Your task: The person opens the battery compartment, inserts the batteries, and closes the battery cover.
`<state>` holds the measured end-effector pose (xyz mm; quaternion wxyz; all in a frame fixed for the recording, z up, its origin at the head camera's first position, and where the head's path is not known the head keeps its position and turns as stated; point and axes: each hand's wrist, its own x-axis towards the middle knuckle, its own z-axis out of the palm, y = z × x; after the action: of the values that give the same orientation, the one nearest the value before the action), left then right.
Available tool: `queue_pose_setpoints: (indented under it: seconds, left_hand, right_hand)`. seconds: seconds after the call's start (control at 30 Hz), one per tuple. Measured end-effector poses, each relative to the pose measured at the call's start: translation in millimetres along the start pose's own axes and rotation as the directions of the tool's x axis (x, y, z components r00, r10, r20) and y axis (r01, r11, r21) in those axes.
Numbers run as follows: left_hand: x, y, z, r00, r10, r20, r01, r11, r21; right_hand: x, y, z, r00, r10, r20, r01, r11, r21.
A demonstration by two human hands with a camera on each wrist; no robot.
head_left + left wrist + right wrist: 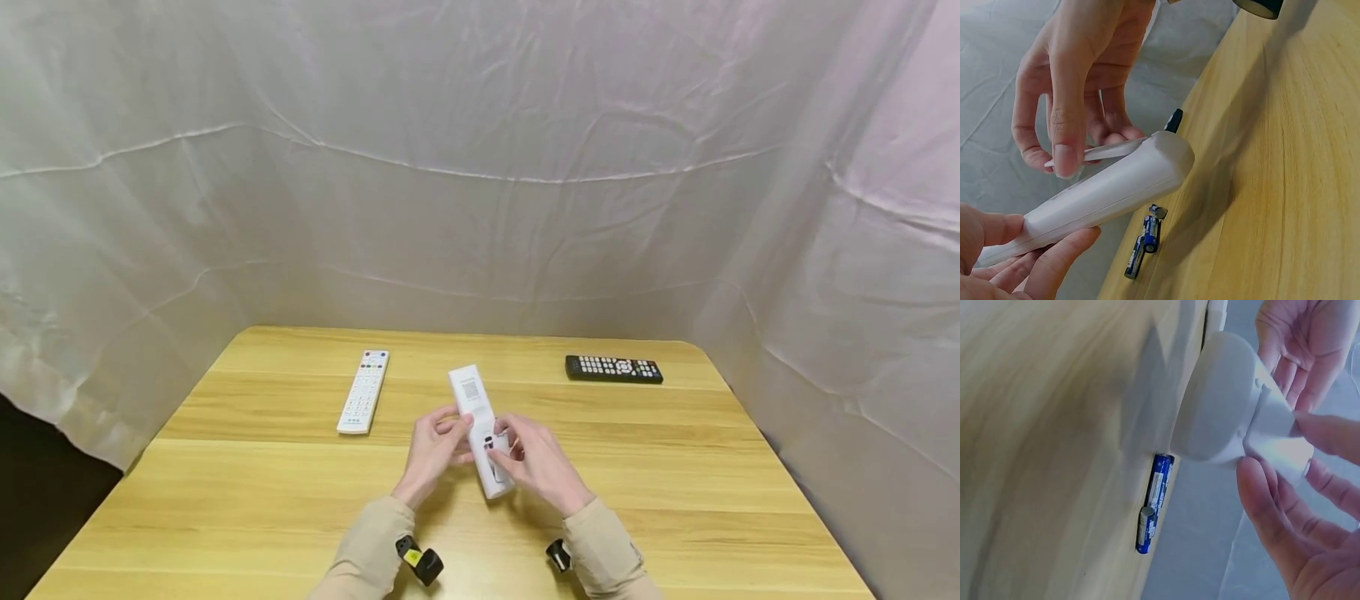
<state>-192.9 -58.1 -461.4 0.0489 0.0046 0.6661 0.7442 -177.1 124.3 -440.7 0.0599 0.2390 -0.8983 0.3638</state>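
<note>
A white remote control (471, 390) is tilted above the table, back side up, with its battery compartment partly uncovered. My left hand (431, 454) grips it along its left side, thumb on the back. Over the near end, my right hand (543, 467) pinches the white battery cover (1119, 150) between thumb and fingers. In the left wrist view the cover stands at an angle to the remote, lifted at one end and close to the body at the other. Blue batteries (1159, 481) lie on the table below the remote; in the head view they are hidden.
Another white remote (363, 392) lies buttons up on the wooden table (247, 500), left of my hands. A black remote (613, 368) lies crosswise at the back right. Grey curtain (480, 233) hangs behind the table and along its sides.
</note>
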Motion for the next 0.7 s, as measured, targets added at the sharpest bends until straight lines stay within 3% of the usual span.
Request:
queue_pose_setpoints:
  seconds: [0.17, 0.5, 0.7]
  left_hand:
    - [0.1, 0.9, -1.8, 1.000, -0.003, -0.026, 0.003, 1.000, -0.003]
    - [1.1, -0.8, -5.9, 0.999, -0.010, -0.050, 0.009, 1.000, -0.016]
    - [-0.1, 1.1, -9.5, 0.998, -0.023, -0.057, 0.022, 1.000, -0.020]
  right_hand:
    - [-0.4, -2.4, 0.5, 0.999, 0.030, -0.045, -0.030, 1.000, 0.002]
    - [-1.1, -1.8, -2.1, 0.994, 0.101, -0.053, -0.096, 0.991, 0.092]
    - [-0.6, 0.9, -7.1, 0.991, 0.120, -0.058, -0.115, 0.990, 0.085]
